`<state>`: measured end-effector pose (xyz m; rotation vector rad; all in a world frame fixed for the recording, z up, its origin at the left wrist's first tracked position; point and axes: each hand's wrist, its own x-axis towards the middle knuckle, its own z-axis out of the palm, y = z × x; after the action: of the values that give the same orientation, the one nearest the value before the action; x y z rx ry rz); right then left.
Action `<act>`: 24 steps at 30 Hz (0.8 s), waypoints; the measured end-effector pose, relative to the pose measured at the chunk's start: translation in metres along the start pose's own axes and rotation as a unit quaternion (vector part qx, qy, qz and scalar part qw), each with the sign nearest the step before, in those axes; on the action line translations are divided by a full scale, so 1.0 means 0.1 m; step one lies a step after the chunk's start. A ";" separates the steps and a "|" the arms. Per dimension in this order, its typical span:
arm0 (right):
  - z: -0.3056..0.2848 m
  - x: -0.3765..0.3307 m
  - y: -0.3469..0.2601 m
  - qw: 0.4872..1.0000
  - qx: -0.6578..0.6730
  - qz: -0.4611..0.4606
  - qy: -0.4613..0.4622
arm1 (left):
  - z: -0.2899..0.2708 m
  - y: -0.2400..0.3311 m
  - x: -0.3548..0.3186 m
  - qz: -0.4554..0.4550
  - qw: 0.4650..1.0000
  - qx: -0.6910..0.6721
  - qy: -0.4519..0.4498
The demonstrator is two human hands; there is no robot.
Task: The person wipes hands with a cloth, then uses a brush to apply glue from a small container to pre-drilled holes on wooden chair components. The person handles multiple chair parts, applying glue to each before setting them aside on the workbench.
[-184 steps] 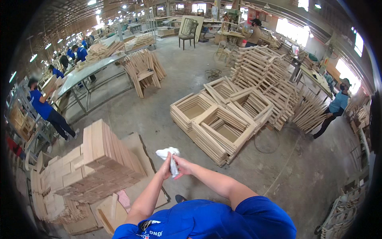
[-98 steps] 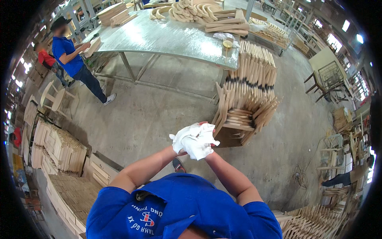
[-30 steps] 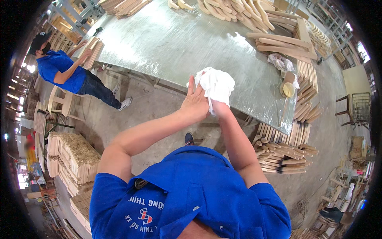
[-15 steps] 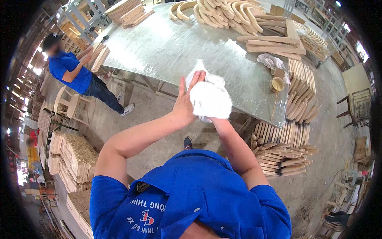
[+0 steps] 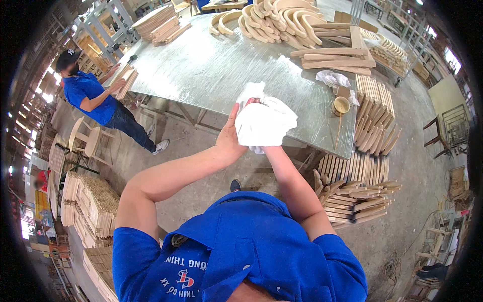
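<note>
A bunched white cloth (image 5: 265, 124) is held up in front of me, over the near edge of the metal-topped table (image 5: 181, 68). My left hand (image 5: 230, 137) grips it from the left side, thumb upright and fingertips partly showing behind a fold. The cloth drapes over my right hand (image 5: 272, 150), leaving only the wrist in sight; it is held there too, though those fingers are hidden. To the right on the tabletop stand a small round container (image 5: 340, 105) with a thin stick leaning out and another crumpled white cloth (image 5: 333, 78).
Curved wooden pieces (image 5: 276, 22) and straight wooden slats (image 5: 334, 58) lie along the table's far side. Stacked wooden legs (image 5: 372, 113) line its right end. A co-worker in blue (image 5: 93, 95) stands at the left end, hands on wood pieces (image 5: 126, 83). Wooden stacks (image 5: 88, 201) rise at left.
Both hands and the cloth have shifted slightly, and the left fingers are now more covered by folds. The view has moved a little. The co-worker's hands have come lower, onto the wood.
</note>
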<state>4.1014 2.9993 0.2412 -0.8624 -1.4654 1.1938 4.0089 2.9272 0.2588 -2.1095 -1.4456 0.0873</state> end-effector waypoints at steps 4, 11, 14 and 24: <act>-0.08 -0.02 0.08 0.973 -0.190 -0.123 0.050 | 0.04 0.12 -0.01 0.024 0.999 -0.044 -0.013; -0.20 0.09 0.11 0.856 0.465 0.222 0.051 | -0.23 0.08 0.13 0.073 0.995 0.030 -0.068; -0.01 0.00 0.10 0.966 -0.201 -0.160 0.013 | 0.04 0.01 0.07 -0.011 0.999 -0.027 0.014; -0.36 0.20 0.49 0.990 -0.032 0.110 0.078 | 0.25 0.37 0.37 0.120 0.985 0.071 -0.100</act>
<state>4.1280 3.0393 0.1991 -1.1599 -1.3130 1.2159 4.0466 2.9609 0.2297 -2.1947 -1.2464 0.4945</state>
